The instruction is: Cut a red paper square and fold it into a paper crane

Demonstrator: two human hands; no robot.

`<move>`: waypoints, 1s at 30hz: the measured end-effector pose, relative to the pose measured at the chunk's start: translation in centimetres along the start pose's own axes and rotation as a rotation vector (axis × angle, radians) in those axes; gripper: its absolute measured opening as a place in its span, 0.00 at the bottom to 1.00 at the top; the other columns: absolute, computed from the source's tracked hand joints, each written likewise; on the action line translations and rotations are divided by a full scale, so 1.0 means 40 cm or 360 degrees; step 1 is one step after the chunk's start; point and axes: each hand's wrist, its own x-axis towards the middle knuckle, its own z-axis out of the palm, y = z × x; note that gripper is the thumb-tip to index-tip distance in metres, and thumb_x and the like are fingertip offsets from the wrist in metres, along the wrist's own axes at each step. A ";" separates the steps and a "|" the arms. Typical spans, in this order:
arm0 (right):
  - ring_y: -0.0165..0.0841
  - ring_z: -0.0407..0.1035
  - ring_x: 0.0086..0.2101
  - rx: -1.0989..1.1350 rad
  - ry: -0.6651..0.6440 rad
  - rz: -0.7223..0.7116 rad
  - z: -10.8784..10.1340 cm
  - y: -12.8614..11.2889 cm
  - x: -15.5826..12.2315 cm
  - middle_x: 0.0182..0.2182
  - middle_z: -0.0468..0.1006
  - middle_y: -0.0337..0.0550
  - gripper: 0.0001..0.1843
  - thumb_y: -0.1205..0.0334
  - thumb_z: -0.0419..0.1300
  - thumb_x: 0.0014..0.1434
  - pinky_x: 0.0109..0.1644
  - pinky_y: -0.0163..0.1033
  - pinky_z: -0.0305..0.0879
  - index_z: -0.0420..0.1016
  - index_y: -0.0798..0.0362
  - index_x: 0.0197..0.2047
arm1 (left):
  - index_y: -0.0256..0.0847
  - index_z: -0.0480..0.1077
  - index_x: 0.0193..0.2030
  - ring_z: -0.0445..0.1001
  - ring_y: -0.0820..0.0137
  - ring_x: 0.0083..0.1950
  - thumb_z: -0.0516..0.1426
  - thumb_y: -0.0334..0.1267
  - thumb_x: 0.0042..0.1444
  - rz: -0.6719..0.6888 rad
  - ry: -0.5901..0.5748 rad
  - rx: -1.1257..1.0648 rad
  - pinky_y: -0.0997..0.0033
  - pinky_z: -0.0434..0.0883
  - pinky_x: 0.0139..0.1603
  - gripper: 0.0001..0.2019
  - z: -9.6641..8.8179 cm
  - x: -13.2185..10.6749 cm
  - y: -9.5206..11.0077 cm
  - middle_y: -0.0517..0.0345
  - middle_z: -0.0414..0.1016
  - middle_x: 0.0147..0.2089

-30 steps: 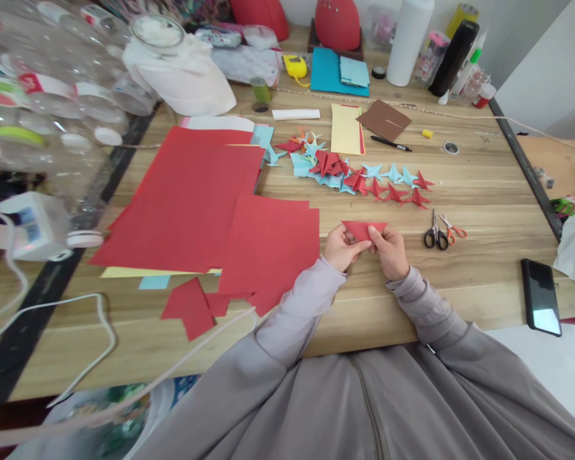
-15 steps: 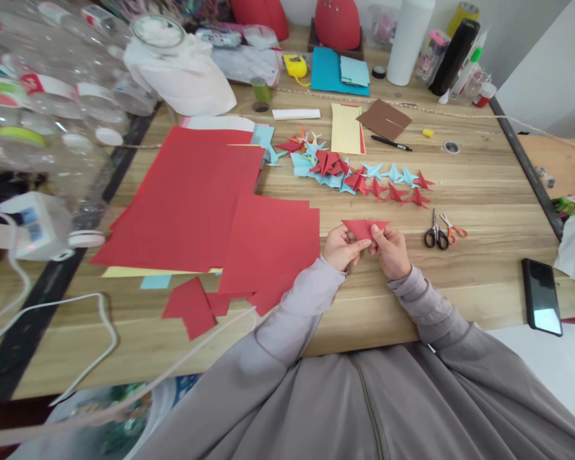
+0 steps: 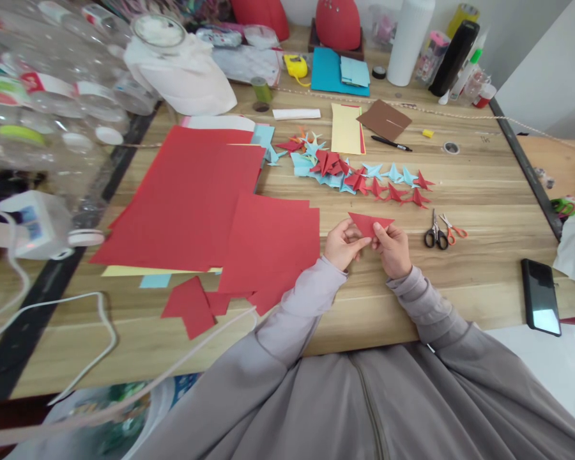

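Our right hand (image 3: 393, 249) pinches the triangle (image 3: 367, 223) at four o'clock; our left hand (image 3: 340, 245), hold unclear, could slip, skewing folds.

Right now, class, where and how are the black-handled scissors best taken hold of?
Probably by the loops, coming from the near side: the black-handled scissors lie loops nearest, blades pointing away, and the orange-handled pair sits close on the right.

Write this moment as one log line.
left grip: holding folded red paper | right grip: same paper, thumb in front | scissors: two pairs, lying right | paper birds: beyond
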 end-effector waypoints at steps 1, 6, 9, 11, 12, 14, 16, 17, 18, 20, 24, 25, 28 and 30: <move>0.23 0.59 0.16 0.0000 -0.0030 0.0002 0.000 0.001 0.000 0.14 0.67 0.32 0.21 0.47 0.67 0.44 0.21 0.32 0.55 0.64 0.52 0.20 | 0.36 0.65 0.45 0.60 0.80 0.12 0.68 0.39 0.34 0.0007 0.0000 0.0000 0.78 0.57 0.11 0.29 -0.001 0.001 0.000 0.69 0.69 0.20; 0.23 0.58 0.17 -0.0109 -0.0133 -0.0073 -0.004 0.005 -0.004 0.14 0.68 0.32 0.18 0.52 0.68 0.45 0.22 0.32 0.55 0.66 0.53 0.19 | 0.36 0.66 0.45 0.59 0.81 0.11 0.68 0.40 0.34 0.0003 -0.0004 -0.0008 0.78 0.54 0.11 0.29 -0.010 0.003 -0.003 0.68 0.70 0.20; 0.23 0.59 0.17 -0.0154 -0.0099 -0.0116 -0.005 0.004 -0.004 0.14 0.68 0.32 0.18 0.51 0.68 0.45 0.22 0.32 0.55 0.67 0.53 0.19 | 0.36 0.66 0.45 0.59 0.81 0.12 0.69 0.41 0.33 -0.0001 0.0027 -0.0001 0.78 0.55 0.11 0.30 -0.008 0.003 -0.005 0.68 0.69 0.20; 0.24 0.59 0.17 -0.0166 -0.0069 -0.0129 -0.004 0.001 -0.004 0.14 0.68 0.32 0.18 0.51 0.68 0.45 0.23 0.33 0.56 0.67 0.53 0.19 | 0.36 0.66 0.44 0.62 0.81 0.13 0.69 0.41 0.31 0.0019 0.0098 0.0014 0.78 0.57 0.12 0.31 -0.004 0.004 -0.007 0.65 0.72 0.25; 0.24 0.59 0.17 -0.0172 -0.0056 -0.0133 -0.003 0.000 -0.004 0.14 0.68 0.32 0.18 0.51 0.68 0.45 0.23 0.33 0.56 0.67 0.53 0.19 | 0.37 0.65 0.45 0.63 0.81 0.14 0.70 0.41 0.30 0.0027 0.0136 0.0026 0.78 0.57 0.12 0.32 -0.003 0.004 -0.007 0.63 0.74 0.29; 0.24 0.60 0.17 -0.0179 -0.0046 -0.0142 -0.002 -0.002 -0.004 0.15 0.68 0.32 0.17 0.52 0.68 0.45 0.23 0.33 0.56 0.67 0.53 0.20 | 0.37 0.64 0.45 0.64 0.81 0.14 0.70 0.41 0.29 0.0031 0.0192 0.0045 0.78 0.58 0.11 0.34 -0.001 0.004 -0.006 0.62 0.75 0.31; 0.24 0.60 0.17 -0.0174 -0.0056 -0.0148 -0.001 -0.002 -0.005 0.15 0.69 0.32 0.17 0.52 0.68 0.45 0.24 0.33 0.57 0.67 0.53 0.20 | 0.36 0.64 0.45 0.62 0.80 0.13 0.70 0.41 0.29 0.0014 0.0180 0.0061 0.78 0.57 0.11 0.33 -0.002 0.003 -0.004 0.66 0.72 0.26; 0.24 0.60 0.18 -0.0165 -0.0064 -0.0146 -0.001 -0.001 -0.006 0.15 0.69 0.32 0.17 0.52 0.68 0.45 0.24 0.33 0.57 0.67 0.53 0.20 | 0.36 0.65 0.44 0.61 0.80 0.12 0.70 0.42 0.30 0.0007 0.0155 0.0068 0.78 0.57 0.11 0.32 -0.003 0.003 -0.003 0.68 0.70 0.22; 0.24 0.60 0.18 -0.0157 -0.0070 -0.0142 -0.001 -0.001 -0.007 0.15 0.69 0.32 0.17 0.52 0.68 0.44 0.23 0.33 0.57 0.67 0.53 0.20 | 0.36 0.65 0.42 0.60 0.80 0.12 0.70 0.42 0.30 0.0008 0.0130 0.0077 0.78 0.56 0.10 0.30 -0.004 0.003 -0.002 0.69 0.69 0.20; 0.24 0.60 0.17 -0.0155 -0.0091 -0.0129 -0.002 0.000 -0.008 0.15 0.68 0.32 0.17 0.52 0.68 0.45 0.23 0.33 0.56 0.67 0.53 0.20 | 0.37 0.65 0.36 0.59 0.80 0.11 0.70 0.43 0.30 0.0028 0.0092 0.0092 0.78 0.55 0.10 0.26 -0.007 0.002 -0.001 0.70 0.67 0.17; 0.23 0.59 0.16 -0.0164 -0.0127 -0.0101 -0.002 -0.001 -0.009 0.13 0.68 0.33 0.19 0.50 0.65 0.49 0.23 0.32 0.55 0.66 0.53 0.18 | 0.37 0.65 0.34 0.58 0.80 0.10 0.69 0.41 0.31 0.0050 0.0045 0.0062 0.78 0.54 0.10 0.24 -0.011 0.003 0.001 0.69 0.67 0.17; 0.23 0.59 0.16 -0.0153 -0.0129 -0.0095 -0.002 -0.001 -0.010 0.13 0.68 0.33 0.19 0.50 0.65 0.49 0.23 0.32 0.55 0.66 0.53 0.18 | 0.37 0.66 0.36 0.58 0.80 0.10 0.69 0.40 0.31 0.0048 0.0033 0.0045 0.78 0.54 0.10 0.25 -0.011 0.002 0.001 0.69 0.68 0.17; 0.23 0.59 0.16 -0.0086 -0.0141 -0.0079 -0.001 0.001 -0.011 0.13 0.69 0.33 0.20 0.50 0.64 0.51 0.23 0.32 0.55 0.66 0.53 0.18 | 0.35 0.67 0.40 0.58 0.80 0.10 0.69 0.39 0.32 0.0042 -0.0006 0.0004 0.77 0.53 0.10 0.26 -0.014 0.002 0.002 0.65 0.71 0.19; 0.23 0.60 0.16 -0.0009 -0.0151 -0.0032 0.000 0.003 -0.011 0.14 0.69 0.34 0.21 0.49 0.64 0.51 0.22 0.32 0.54 0.66 0.53 0.18 | 0.35 0.67 0.41 0.58 0.80 0.10 0.69 0.39 0.32 0.0044 -0.0036 -0.0008 0.77 0.53 0.10 0.26 -0.015 0.001 0.002 0.64 0.72 0.20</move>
